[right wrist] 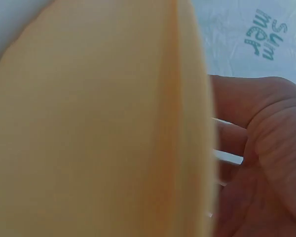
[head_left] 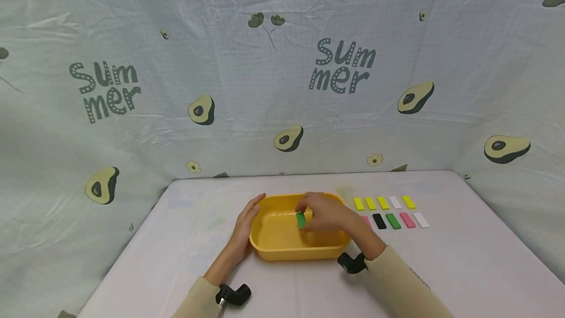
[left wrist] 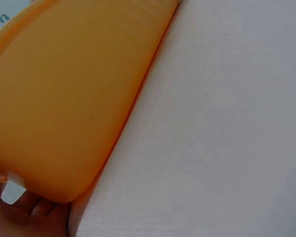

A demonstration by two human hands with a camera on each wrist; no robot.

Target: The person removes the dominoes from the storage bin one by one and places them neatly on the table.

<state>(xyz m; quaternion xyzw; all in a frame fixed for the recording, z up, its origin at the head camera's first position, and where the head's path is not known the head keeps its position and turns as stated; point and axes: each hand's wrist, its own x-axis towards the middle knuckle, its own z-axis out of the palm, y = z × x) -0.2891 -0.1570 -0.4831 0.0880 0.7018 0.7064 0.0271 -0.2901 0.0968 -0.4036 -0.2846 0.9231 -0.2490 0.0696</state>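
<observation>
In the head view a yellow plastic tray [head_left: 300, 255] sits on the table. My left hand [head_left: 242, 227] lies against its left side with fairly straight fingers. From the left wrist, that hand's fingers [left wrist: 37, 210] touch the outside of the tray near a lower corner. My right hand [head_left: 326, 215] reaches over the right part of the tray, pinching a small green block [head_left: 301, 220] between thumb and fingers above the tray floor. The tray's wall [right wrist: 89, 118] fills much of the right wrist view and hides the fingertips and the block.
Right of the tray lie two rows of small blocks: several yellow ones [head_left: 382, 203] and a white one [head_left: 395, 202] behind; pink [head_left: 407, 220], black [head_left: 379, 221], green [head_left: 393, 221] and white in front. A printed sheet [head_left: 247, 72] hangs behind the table [head_left: 185, 239].
</observation>
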